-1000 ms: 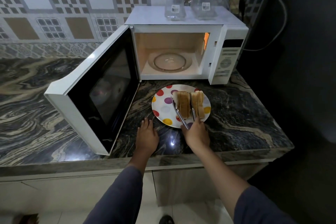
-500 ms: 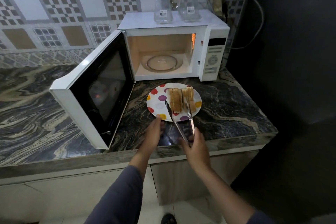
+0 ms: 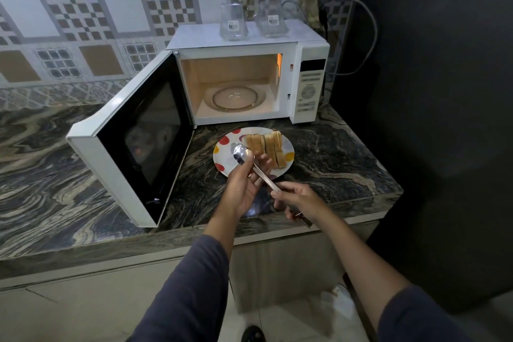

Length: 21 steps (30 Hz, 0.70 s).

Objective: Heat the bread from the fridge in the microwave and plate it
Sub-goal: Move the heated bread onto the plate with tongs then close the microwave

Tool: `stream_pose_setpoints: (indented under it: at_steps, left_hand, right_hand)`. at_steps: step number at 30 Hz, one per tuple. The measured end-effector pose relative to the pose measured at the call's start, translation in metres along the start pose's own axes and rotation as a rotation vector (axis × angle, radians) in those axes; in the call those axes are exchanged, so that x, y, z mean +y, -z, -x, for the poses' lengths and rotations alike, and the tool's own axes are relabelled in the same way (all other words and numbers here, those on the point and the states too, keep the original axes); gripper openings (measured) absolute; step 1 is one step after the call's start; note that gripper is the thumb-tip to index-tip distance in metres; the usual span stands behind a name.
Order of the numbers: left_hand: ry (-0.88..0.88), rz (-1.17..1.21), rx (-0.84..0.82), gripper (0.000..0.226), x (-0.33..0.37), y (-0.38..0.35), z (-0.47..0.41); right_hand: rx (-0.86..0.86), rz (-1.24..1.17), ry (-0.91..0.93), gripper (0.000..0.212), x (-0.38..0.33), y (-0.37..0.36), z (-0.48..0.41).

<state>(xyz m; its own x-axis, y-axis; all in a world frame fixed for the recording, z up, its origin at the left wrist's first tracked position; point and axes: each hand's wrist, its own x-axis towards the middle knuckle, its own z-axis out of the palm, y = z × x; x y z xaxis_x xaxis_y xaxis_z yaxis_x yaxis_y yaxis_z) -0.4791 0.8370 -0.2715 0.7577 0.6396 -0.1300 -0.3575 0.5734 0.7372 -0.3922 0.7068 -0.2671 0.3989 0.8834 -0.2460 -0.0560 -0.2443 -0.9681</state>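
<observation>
Holding metal tongs (image 3: 266, 179) above the marble counter (image 3: 333, 164), the right hand (image 3: 298, 201) curls its fingers round the handle end, while the left hand (image 3: 241, 186) pinches the arms near the rounded tips. Bread slices (image 3: 268, 148) stand on edge on a dotted plate (image 3: 222, 157), just before the open white microwave (image 3: 308, 86).

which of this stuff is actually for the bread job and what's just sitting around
For the job: bread, spotted plate, tongs, open microwave.
Just lying about: two glass jugs on the microwave, wall cable.
</observation>
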Motion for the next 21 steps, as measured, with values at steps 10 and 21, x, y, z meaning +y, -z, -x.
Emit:
stream_pose_setpoints:
  at_steps: [10, 21]
  left_hand:
    - [-0.100, 0.046, 0.185, 0.028, 0.012, 0.016, -0.005]
    - [-0.141, 0.181, 0.274, 0.011, 0.025, 0.023, -0.009]
  right_hand:
    - [0.114, 0.053, -0.084, 0.034, 0.017, 0.012, -0.016]
    - [0.039, -0.169, -0.053, 0.014, 0.012, 0.016, -0.017]
